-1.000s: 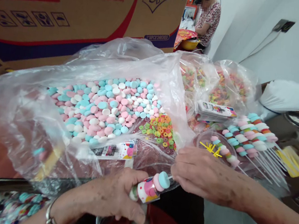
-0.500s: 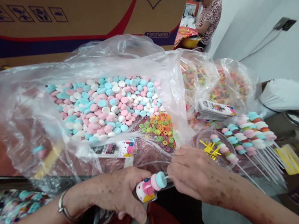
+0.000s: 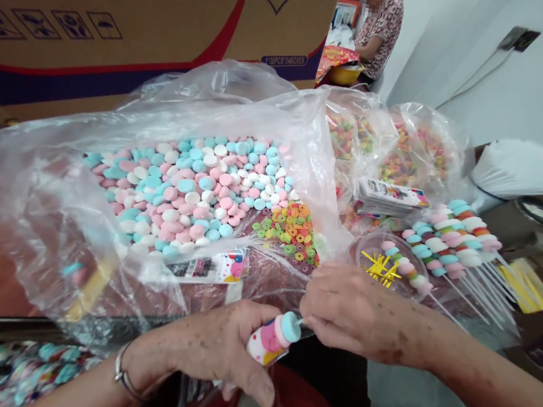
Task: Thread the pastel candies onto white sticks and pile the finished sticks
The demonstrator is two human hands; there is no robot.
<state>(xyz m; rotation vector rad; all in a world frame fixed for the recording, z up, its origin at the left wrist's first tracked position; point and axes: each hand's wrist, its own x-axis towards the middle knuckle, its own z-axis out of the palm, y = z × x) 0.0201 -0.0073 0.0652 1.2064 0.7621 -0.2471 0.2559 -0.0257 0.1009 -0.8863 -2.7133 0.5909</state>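
My left hand grips a printed wrapper sleeve low in the middle of the view. A candy skewer with a pink and a blue disc sticks out of the sleeve's right end. My right hand pinches the skewer's thin stick just right of the blue disc. Right behind both hands lies a large clear plastic bag full of pink, blue and white candy discs, with small coloured ring candies at its right side.
Finished candy skewers lie on the right beside a clear tub of yellow ties and a stack of printed wrappers. Bags of ring candy stand behind. A big cardboard box fills the back left. Another person sits far behind.
The skewer has slid further into the sleeve, so fewer discs show. My right hand has shifted slightly left toward my left hand.
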